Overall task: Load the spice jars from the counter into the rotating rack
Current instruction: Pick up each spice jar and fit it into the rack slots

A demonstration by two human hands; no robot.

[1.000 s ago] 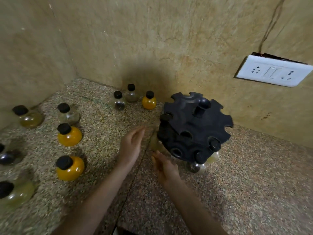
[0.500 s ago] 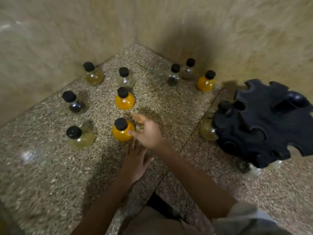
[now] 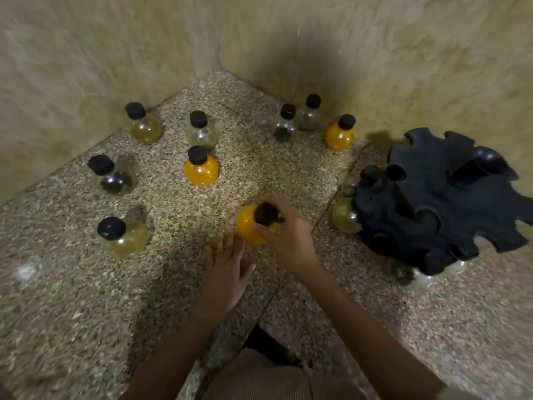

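My right hand (image 3: 288,238) grips an orange spice jar (image 3: 247,226) by its black cap and neck, in the middle of the speckled counter (image 3: 72,298). My left hand (image 3: 227,269) lies flat and open on the counter just below that jar. The black rotating rack (image 3: 444,197) stands at the right, with a pale jar (image 3: 344,216) hanging at its left side and others partly hidden under its lower edge. Several more black-capped jars stand loose: an orange one (image 3: 201,168), another orange one (image 3: 339,134), a yellowish one (image 3: 124,236) and a dark one (image 3: 111,177).
The counter sits in a corner between two beige walls (image 3: 86,53). More jars stand near the back: a yellowish one (image 3: 143,124), a clear one (image 3: 202,129), and two dark ones (image 3: 285,124) close to the corner. My trouser leg (image 3: 259,376) shows at the bottom edge.
My view swung left from the rack to the loose jars. My right hand reached across, closed on the nearest orange jar and brought it to the right. My left hand settled on the counter.
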